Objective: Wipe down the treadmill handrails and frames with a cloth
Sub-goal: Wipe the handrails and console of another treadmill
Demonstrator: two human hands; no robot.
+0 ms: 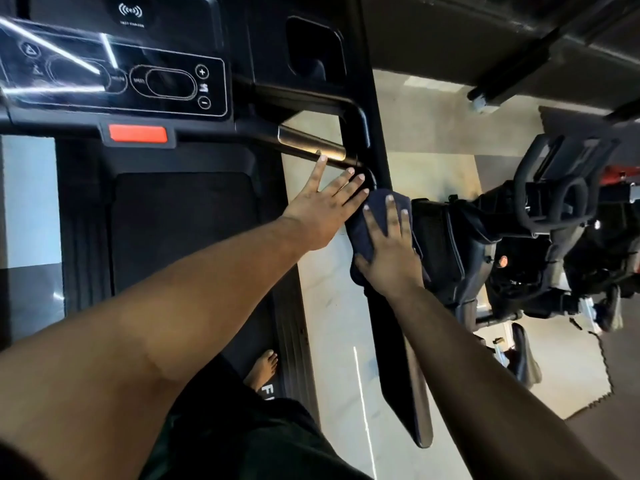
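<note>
A dark blue cloth (377,209) lies over the black right handrail (398,358) of the treadmill. My right hand (391,251) presses flat on the cloth with its fingers spread and straight. My left hand (325,206) reaches in from the left with straight fingers, its tips touching the rail's curved front corner beside the metal pulse grip (311,143). The cloth hides the rail under my right palm.
The console (114,74) with its red stop key (138,134) is ahead on the left. The running belt (180,230) and my bare foot (263,368) are below. An exercise bike (519,237) stands close on the right, on pale floor with dark mats.
</note>
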